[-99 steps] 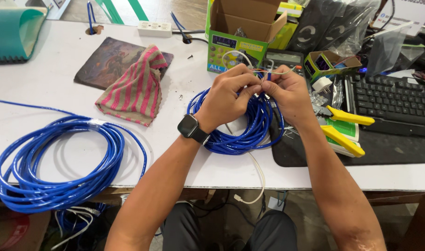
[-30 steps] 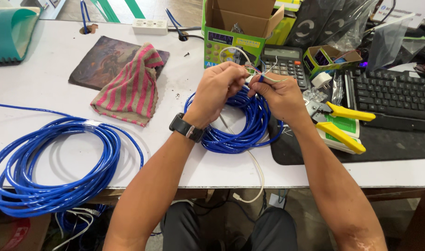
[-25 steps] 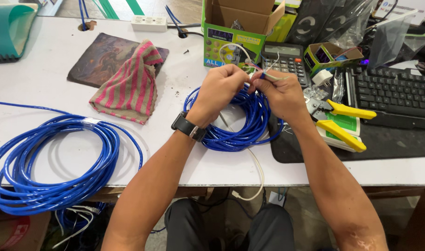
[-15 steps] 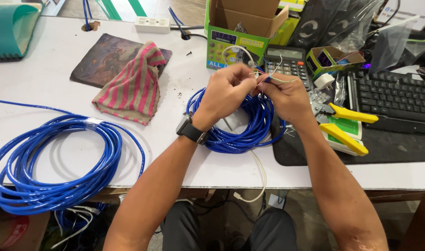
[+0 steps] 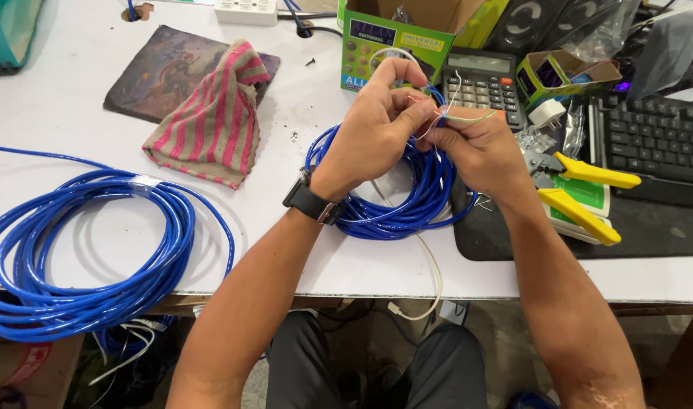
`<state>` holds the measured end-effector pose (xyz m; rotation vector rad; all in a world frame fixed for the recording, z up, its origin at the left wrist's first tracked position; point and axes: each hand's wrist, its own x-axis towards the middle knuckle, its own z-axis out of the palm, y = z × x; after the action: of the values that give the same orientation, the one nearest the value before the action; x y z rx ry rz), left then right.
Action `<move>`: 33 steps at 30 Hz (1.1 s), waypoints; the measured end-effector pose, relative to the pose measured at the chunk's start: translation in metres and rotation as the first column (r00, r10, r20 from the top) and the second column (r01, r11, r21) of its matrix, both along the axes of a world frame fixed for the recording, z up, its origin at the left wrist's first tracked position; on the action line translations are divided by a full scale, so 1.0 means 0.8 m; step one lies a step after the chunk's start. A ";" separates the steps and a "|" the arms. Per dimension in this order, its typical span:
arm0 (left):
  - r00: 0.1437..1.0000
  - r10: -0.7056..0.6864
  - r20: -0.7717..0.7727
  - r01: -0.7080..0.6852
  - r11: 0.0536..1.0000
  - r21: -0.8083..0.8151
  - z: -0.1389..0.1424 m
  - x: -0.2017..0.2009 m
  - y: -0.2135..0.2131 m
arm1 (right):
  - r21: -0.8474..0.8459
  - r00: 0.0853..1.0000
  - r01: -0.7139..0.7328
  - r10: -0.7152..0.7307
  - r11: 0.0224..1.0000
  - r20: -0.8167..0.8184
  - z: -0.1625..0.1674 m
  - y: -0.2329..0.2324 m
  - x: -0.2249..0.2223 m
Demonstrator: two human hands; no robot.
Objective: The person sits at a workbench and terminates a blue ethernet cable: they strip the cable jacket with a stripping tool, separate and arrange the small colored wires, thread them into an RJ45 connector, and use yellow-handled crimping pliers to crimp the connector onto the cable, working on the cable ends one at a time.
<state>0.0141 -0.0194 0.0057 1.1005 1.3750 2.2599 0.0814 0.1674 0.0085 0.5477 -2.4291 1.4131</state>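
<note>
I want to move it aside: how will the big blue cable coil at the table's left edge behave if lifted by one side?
The big blue cable coil would probably sag and spread, since only one pale tie shows. It likely slides easily on the smooth white table, and part already overhangs the edge.

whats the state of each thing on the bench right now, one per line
left hand: pinching thin wires
right hand: gripping blue cable end
thin wires: fanned out from cable end
small blue coil: coiled, under the hands
large blue coil: coiled, overhanging the table edge
striped cloth: crumpled
green box: open
yellow-handled tool: handles apart, lying untouched
</note>
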 end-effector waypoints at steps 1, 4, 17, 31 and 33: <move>1.000 -0.012 0.015 0.012 1.000 0.011 -0.001 -0.002 0.000 | 0.032 1.000 0.006 -0.005 0.999 -0.027 0.000 -0.001 0.000; 1.000 0.002 0.007 -0.003 1.000 0.025 -0.004 -0.004 0.001 | 0.048 0.996 0.063 -0.060 0.997 -0.061 0.001 -0.004 -0.001; 0.989 0.144 0.018 -0.145 0.989 0.040 -0.005 -0.002 0.002 | 0.053 0.993 0.107 -0.105 0.993 -0.053 0.009 -0.014 0.004; 0.984 0.178 -0.029 -0.177 0.984 0.034 -0.007 -0.002 0.004 | 0.068 0.991 0.093 -0.086 0.993 -0.099 0.012 -0.015 0.005; 0.993 0.115 -0.018 -0.113 0.992 0.054 -0.007 0.000 0.005 | 0.038 0.991 0.078 -0.073 0.996 -0.115 0.012 -0.016 0.005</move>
<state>0.0139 -0.0152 0.0004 1.0912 1.4279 2.3844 0.0853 0.1546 0.0177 0.5258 -2.3685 1.2676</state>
